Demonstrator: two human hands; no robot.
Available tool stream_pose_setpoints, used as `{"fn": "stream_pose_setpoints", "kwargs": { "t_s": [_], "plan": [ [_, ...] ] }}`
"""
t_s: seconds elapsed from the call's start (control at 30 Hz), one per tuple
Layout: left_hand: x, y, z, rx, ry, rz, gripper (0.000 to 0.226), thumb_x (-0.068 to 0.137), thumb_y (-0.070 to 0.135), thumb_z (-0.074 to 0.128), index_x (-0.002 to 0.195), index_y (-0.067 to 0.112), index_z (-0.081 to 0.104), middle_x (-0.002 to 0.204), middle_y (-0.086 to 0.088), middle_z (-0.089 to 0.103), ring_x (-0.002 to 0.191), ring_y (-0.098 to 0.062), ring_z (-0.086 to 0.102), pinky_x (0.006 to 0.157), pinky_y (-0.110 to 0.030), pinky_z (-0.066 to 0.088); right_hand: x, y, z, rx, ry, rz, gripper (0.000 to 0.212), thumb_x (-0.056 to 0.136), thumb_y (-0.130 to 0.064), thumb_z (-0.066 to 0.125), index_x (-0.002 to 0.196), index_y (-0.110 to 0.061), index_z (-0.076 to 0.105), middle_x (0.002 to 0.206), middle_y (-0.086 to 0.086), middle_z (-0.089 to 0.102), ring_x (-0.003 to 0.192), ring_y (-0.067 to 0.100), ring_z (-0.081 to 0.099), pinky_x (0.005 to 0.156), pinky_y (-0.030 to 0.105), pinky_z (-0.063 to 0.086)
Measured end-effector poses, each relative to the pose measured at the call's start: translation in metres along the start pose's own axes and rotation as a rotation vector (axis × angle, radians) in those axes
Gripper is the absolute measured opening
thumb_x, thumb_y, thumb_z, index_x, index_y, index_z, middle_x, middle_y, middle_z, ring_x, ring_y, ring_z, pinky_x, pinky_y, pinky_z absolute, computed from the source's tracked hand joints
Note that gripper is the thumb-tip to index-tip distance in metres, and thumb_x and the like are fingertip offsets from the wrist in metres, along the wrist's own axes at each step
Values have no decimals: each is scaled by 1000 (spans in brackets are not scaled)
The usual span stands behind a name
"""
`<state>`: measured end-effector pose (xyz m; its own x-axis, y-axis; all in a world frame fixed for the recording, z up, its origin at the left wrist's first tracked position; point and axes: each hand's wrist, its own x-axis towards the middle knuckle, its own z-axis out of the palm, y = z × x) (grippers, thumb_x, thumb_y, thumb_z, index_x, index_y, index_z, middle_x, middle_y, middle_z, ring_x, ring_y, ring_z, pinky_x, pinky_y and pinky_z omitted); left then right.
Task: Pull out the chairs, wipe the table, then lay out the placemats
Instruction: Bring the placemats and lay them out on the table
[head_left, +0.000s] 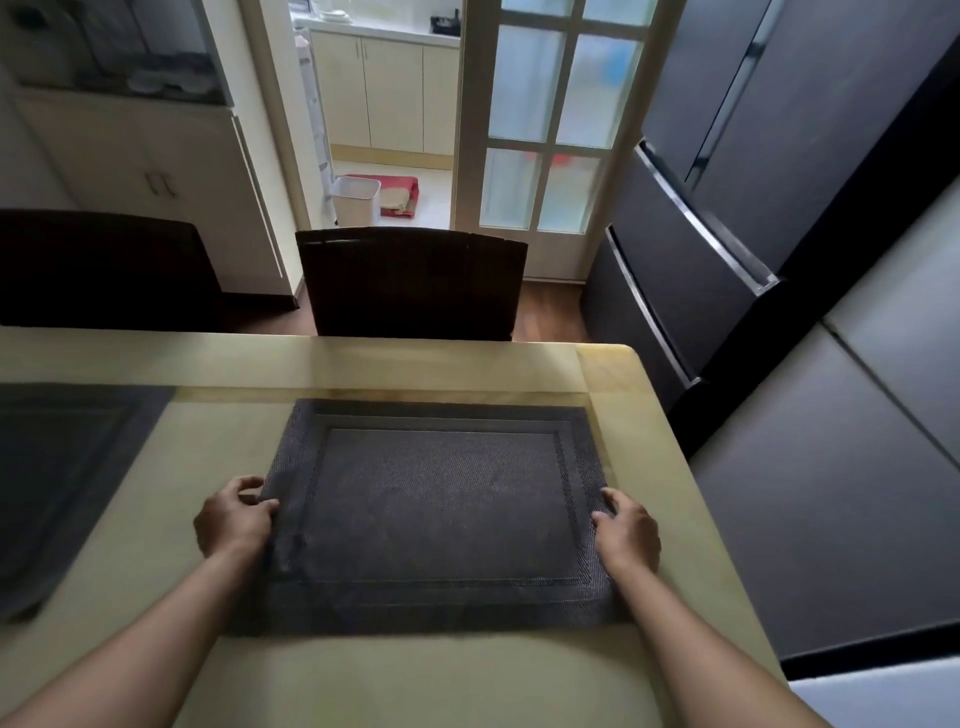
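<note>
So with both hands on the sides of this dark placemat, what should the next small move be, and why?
Probably release it and draw both hands back. The woven placemat already looks flat on the table, square to its far edge and facing the dark chair, with a second placemat laid to its left. The left hand and right hand only pinch its side edges.

Both bare forearms reach forward from the lower corners, angled inward; the left hand (234, 519) lies knuckles up, its thumb laid on top of the left edge of the placemat (441, 499) and its fingers curled at that edge, pinching it; the right hand (628, 530) mirrors it at the right edge, thumb on top, forefinger stretched forward along the border, the other fingers tucked out of sight; both wrists are roughly straight and level with each other.
</note>
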<state>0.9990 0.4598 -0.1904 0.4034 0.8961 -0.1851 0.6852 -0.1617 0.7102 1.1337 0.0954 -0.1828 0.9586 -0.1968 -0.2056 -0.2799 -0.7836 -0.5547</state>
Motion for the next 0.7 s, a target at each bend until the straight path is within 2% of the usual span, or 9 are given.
{"fn": "stream_pose_setpoints", "kwargs": {
  "t_s": [0.7],
  "plan": [
    [8, 12, 4, -16, 0, 1, 28, 78, 6, 72, 106, 8, 69, 103, -15, 72, 97, -29, 65, 89, -35, 48, 23, -6, 5, 3, 33, -27, 38, 88, -13, 64, 125, -14, 62, 123, 15, 65, 112, 31, 60, 90, 32, 47]
  ]
}}
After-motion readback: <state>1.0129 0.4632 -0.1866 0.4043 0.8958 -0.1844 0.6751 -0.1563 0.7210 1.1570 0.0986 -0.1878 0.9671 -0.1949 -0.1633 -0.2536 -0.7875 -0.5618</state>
